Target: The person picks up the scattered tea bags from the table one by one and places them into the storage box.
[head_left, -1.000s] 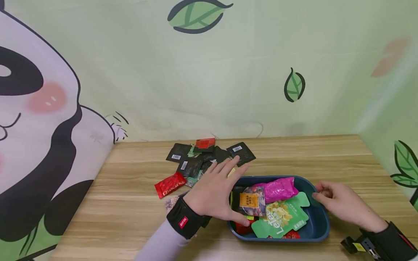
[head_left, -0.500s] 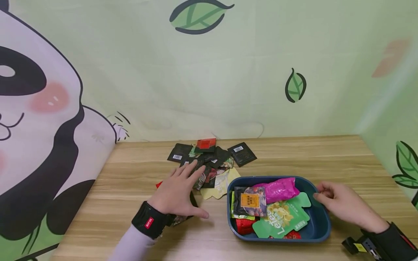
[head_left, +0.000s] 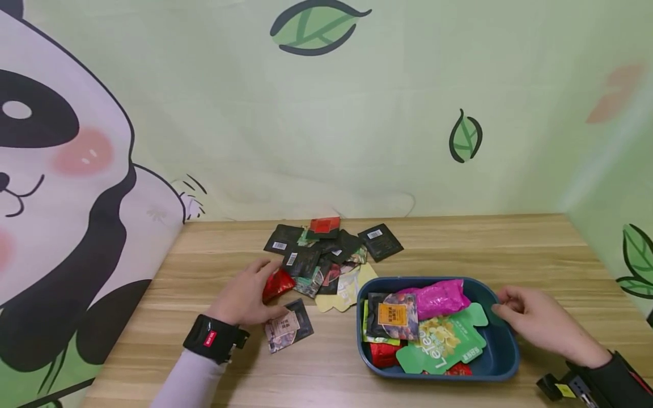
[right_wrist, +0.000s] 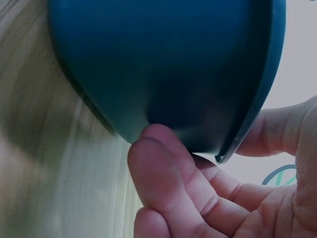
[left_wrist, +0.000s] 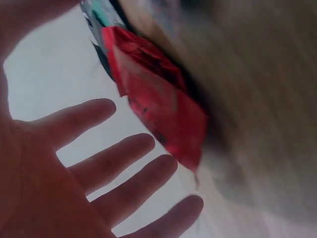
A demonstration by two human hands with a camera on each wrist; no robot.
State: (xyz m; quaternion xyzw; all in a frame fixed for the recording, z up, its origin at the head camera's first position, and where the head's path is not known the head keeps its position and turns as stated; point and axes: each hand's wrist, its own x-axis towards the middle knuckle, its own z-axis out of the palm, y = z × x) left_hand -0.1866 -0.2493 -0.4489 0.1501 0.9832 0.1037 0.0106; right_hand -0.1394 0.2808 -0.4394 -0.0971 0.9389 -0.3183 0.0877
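In the head view my left hand [head_left: 242, 296] reaches over the table's left part, beside a shiny red packet [head_left: 278, 284]. In the left wrist view its fingers are spread, and the crumpled red packet [left_wrist: 158, 104] lies just beyond the fingertips. A dark sachet with a pale label [head_left: 292, 328] lies by the left thumb. My right hand [head_left: 538, 324] grips the right end of a dark blue plastic basin [head_left: 512, 362], thumb over the rim and fingers curled against the outer wall [right_wrist: 163, 64] in the right wrist view.
Inside the basin lie a magenta packet [head_left: 439, 298], a green flattened carton [head_left: 444, 343], a patterned sachet [head_left: 395, 316] and red packets [head_left: 385, 354]. Behind the left hand is a pile of black sachets [head_left: 302, 262] with a yellow cut-out piece [head_left: 352, 286]. A printed cloth [head_left: 357, 141] hangs behind the table.
My left hand has moved left from above the basin's left end, past the pile, down to the red packet. The labelled sachet is now uncovered. My right hand stays on the basin.
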